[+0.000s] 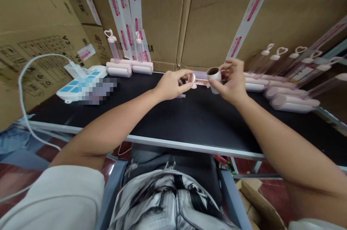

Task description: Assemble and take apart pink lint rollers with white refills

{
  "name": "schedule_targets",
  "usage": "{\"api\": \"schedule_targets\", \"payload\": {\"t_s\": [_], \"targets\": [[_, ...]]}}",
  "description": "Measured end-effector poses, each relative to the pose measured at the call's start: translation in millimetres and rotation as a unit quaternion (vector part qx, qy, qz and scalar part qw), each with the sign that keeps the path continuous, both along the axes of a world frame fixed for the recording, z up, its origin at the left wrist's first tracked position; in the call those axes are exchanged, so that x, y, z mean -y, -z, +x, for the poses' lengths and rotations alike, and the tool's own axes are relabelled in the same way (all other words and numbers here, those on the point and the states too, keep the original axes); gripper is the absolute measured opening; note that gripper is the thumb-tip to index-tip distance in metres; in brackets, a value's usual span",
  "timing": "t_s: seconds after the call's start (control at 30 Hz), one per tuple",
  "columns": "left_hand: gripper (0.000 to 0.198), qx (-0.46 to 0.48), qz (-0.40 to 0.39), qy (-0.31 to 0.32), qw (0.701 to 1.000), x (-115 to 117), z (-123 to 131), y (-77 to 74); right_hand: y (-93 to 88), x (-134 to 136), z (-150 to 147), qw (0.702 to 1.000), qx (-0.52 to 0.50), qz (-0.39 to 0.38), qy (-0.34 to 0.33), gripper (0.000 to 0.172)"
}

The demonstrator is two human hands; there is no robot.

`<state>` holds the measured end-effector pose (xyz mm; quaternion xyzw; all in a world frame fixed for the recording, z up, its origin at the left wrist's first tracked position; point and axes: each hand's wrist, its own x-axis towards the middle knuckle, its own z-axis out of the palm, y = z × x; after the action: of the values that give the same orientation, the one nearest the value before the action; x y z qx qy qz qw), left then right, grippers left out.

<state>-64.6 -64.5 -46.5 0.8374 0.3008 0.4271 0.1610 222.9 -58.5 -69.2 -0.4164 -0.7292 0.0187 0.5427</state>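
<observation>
Now, our left hand (172, 85) pinches a small round pale-pink plastic piece (192, 79). Rightward, between our hands, a long pink plastic holder (202, 82) runs crosswise; we cannot tell whether it is gripped. Its right end sits just beside a white hollow cylinder (215, 82), dark opening upward, clasped by our right hand (235, 82) above the black table (184, 121).

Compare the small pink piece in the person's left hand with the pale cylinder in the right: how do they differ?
Size: the pink piece is smaller, the pale cylinder bulkier.
Colour: the pink piece is pinker, the pale cylinder whiter.
Top: the pale cylinder shows a dark round end; no such end shows on the pink piece.
Shared: each is held in one hand's fingers.
</observation>
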Motion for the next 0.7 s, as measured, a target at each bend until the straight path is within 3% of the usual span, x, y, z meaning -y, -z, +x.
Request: {"api": "schedule_targets", "payload": {"t_s": [0.07, 0.17, 0.7], "targets": [[0.044, -0.011, 0.001, 0.01, 1.0, -0.2, -1.0, -0.3, 1.9, 9.7, -11.4, 0.997, 0.043, -0.016, -0.069, 0.079], [0.043, -0.04, 0.0, 0.031, 0.999, -0.3, -2.6, -0.8, 5.1, 15.2, -21.5, 0.991, 0.069, -0.029, -0.111, 0.078], [0.043, -0.112, 0.02, 0.055, 0.992, -4.4, -5.6, 0.5, 4.4, 25.1, -30.3, 0.986, 0.089, -0.035, -0.133, 0.069]]}}
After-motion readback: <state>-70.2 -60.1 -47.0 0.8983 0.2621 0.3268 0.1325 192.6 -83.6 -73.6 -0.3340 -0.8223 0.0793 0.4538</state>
